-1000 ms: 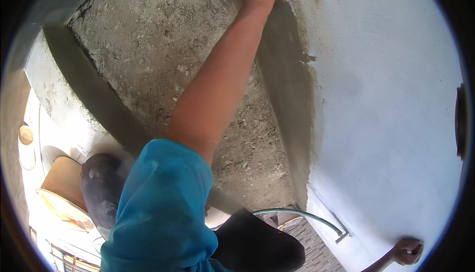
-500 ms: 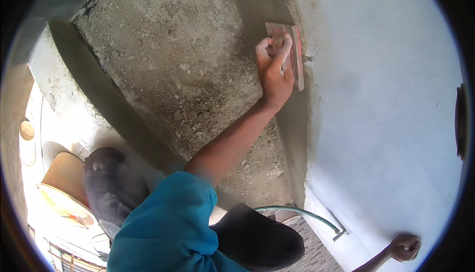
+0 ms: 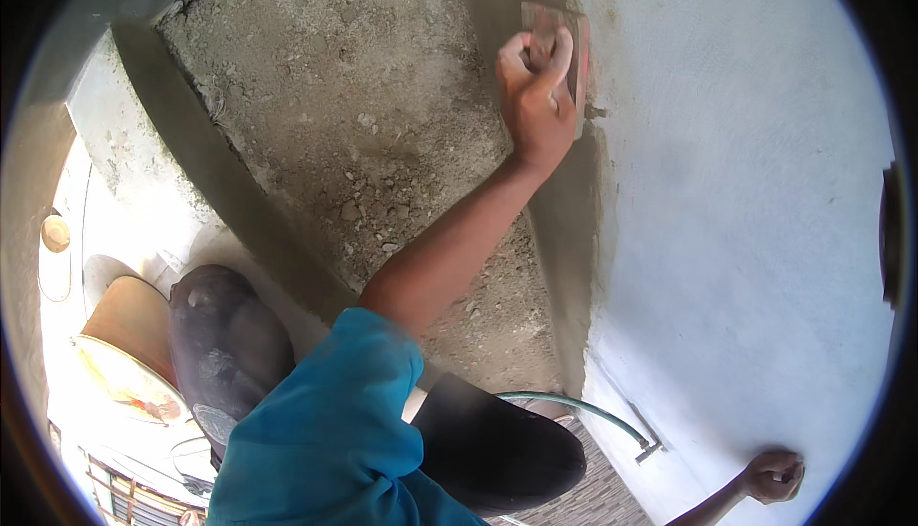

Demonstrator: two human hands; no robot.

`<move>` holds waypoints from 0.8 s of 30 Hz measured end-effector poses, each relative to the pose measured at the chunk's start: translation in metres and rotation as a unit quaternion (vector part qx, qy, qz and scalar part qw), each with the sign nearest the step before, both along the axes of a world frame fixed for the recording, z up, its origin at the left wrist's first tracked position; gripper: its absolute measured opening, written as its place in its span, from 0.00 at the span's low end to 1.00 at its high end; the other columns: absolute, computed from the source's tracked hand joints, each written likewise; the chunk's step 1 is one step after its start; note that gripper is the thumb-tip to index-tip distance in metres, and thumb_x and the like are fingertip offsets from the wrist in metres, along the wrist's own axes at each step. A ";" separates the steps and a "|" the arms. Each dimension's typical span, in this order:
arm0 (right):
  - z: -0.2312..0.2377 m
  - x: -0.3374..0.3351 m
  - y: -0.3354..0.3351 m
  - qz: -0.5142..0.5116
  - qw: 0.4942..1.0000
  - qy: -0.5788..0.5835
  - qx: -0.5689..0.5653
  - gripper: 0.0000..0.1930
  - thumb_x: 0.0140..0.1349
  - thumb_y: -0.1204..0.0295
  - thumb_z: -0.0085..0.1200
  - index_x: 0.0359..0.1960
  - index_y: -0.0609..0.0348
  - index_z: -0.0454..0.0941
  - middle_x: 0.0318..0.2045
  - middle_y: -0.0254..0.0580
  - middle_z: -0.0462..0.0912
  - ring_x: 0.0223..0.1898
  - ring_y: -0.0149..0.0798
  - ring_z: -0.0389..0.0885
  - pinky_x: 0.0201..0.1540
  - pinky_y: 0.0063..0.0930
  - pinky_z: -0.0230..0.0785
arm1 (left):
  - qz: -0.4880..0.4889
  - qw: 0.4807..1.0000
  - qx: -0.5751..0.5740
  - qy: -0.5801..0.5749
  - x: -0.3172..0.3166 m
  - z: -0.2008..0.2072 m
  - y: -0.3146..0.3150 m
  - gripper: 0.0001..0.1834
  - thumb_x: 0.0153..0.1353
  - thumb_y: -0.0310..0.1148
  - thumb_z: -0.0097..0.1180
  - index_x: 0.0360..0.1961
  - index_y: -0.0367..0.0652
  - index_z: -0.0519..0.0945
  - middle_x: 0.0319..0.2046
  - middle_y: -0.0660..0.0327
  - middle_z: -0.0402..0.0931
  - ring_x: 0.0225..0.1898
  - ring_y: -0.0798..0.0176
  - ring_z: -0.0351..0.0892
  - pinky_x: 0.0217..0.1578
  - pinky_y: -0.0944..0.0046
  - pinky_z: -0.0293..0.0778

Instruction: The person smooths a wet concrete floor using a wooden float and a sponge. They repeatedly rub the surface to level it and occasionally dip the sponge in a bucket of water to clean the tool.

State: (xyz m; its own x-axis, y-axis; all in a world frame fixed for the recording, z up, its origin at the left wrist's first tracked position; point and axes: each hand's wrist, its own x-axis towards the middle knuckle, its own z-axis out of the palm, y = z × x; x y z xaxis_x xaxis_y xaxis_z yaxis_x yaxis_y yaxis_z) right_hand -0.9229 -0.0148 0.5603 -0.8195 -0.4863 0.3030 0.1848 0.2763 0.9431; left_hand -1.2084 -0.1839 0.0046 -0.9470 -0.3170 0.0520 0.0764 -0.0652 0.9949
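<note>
My left hand (image 3: 537, 110) reaches up from a blue sleeve and is closed round the handle of a wooden plastering float (image 3: 581, 33) with reddish edges. The float lies against a smooth band of wet mortar (image 3: 564, 210) that runs beside the white wall (image 3: 727, 191). Under and left of my forearm is a rough, crumbly bare surface (image 3: 316, 76). My right hand (image 3: 773, 476) is at the lower right, against the white wall, with fingers curled and nothing visible in them.
A second dark mortar band (image 3: 201, 153) borders the rough surface on the left. A tan bucket (image 3: 129, 330) stands at the left, beside my dark-clad knee (image 3: 229, 335). A green hose (image 3: 583, 406) joins a tap (image 3: 650, 449) on the wall at the lower right.
My left hand has slid the float farther up along the mortar band beside the wall. My right hand stays nearly in place, still curled. The view has shifted slightly.
</note>
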 end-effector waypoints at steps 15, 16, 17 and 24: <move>-0.014 -0.030 -0.035 0.004 0.971 -0.099 -0.217 0.25 0.72 0.56 0.55 0.23 0.65 0.71 0.15 0.36 0.70 0.15 0.35 0.65 0.17 0.27 0.54 | 0.041 0.998 -0.043 -0.013 -0.125 0.015 -0.040 0.28 0.61 0.16 0.48 0.61 0.48 0.79 0.54 0.49 0.64 0.57 0.52 0.67 0.56 0.56 0.67; -0.016 -0.027 -0.032 0.001 0.970 -0.100 -0.221 0.25 0.72 0.56 0.54 0.23 0.65 0.70 0.15 0.36 0.69 0.15 0.34 0.64 0.17 0.27 0.51 | 0.036 0.998 -0.053 -0.027 -0.180 0.012 -0.061 0.29 0.62 0.20 0.52 0.66 0.49 0.73 0.52 0.48 0.68 0.54 0.49 0.71 0.55 0.51 0.69; -0.017 -0.026 -0.025 0.021 0.974 -0.089 -0.208 0.25 0.72 0.56 0.53 0.22 0.65 0.70 0.16 0.36 0.69 0.15 0.33 0.63 0.17 0.28 0.50 | 0.030 0.996 -0.064 -0.047 -0.223 0.007 -0.081 0.33 0.63 0.23 0.56 0.70 0.49 0.67 0.51 0.47 0.72 0.51 0.46 0.75 0.55 0.46 0.71; -0.015 -0.011 -0.017 0.034 0.963 -0.067 -0.257 0.26 0.68 0.52 0.59 0.28 0.68 0.72 0.20 0.39 0.73 0.19 0.37 0.68 0.21 0.29 0.57 | -0.075 0.996 -0.025 -0.047 0.033 0.010 -0.003 0.36 0.55 0.12 0.51 0.65 0.53 0.77 0.57 0.44 0.63 0.57 0.45 0.67 0.57 0.48 0.66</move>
State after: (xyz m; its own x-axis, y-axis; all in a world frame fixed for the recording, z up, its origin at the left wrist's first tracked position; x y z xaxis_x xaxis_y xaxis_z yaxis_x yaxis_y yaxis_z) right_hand -0.9335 -0.0313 0.5456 -0.8397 -0.3530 0.4127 0.0370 0.7209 0.6920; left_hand -1.1751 -0.1866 0.0150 -0.9848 -0.1716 -0.0271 -0.0243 -0.0181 0.9995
